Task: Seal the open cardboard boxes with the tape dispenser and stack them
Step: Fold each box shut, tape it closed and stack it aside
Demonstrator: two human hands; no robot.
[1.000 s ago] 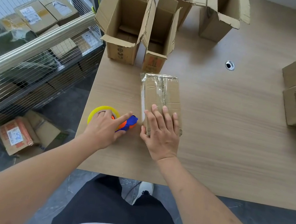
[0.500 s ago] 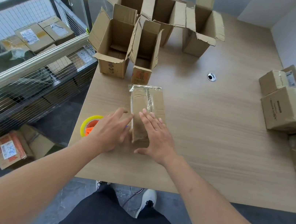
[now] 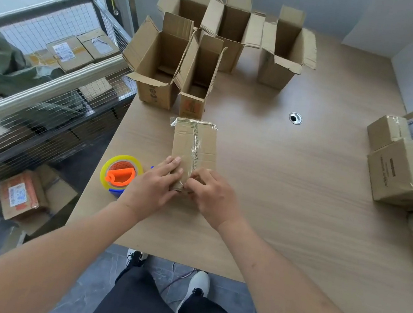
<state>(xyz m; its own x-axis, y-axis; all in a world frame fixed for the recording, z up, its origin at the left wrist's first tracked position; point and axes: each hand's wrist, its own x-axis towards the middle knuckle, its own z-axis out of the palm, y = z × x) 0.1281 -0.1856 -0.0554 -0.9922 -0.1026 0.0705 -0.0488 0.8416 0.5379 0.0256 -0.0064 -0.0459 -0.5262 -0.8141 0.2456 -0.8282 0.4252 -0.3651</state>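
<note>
A narrow taped cardboard box [image 3: 194, 143] lies flat on the wooden table [image 3: 288, 195], its long side pointing away from me. My left hand [image 3: 152, 188] rests with straight fingers on the box's near left corner. My right hand [image 3: 211, 197] has curled fingers pinching the tape at the box's near end. The tape dispenser [image 3: 121, 174], a yellow roll on an orange and blue holder, lies on the table just left of my left hand, untouched. Several open boxes [image 3: 157, 63] stand upright at the table's far side.
Sealed boxes [image 3: 409, 170] are piled at the table's right edge. A cable hole [image 3: 295, 118] sits mid-table. A wire-mesh cart [image 3: 35, 93] holding parcels stands left of the table, and another parcel [image 3: 21, 194] lies on the floor below it.
My left hand left the tape dispenser and moved onto the box's near end. My right hand slid back from lying flat on the box top, and its fingers curled at the near edge.
</note>
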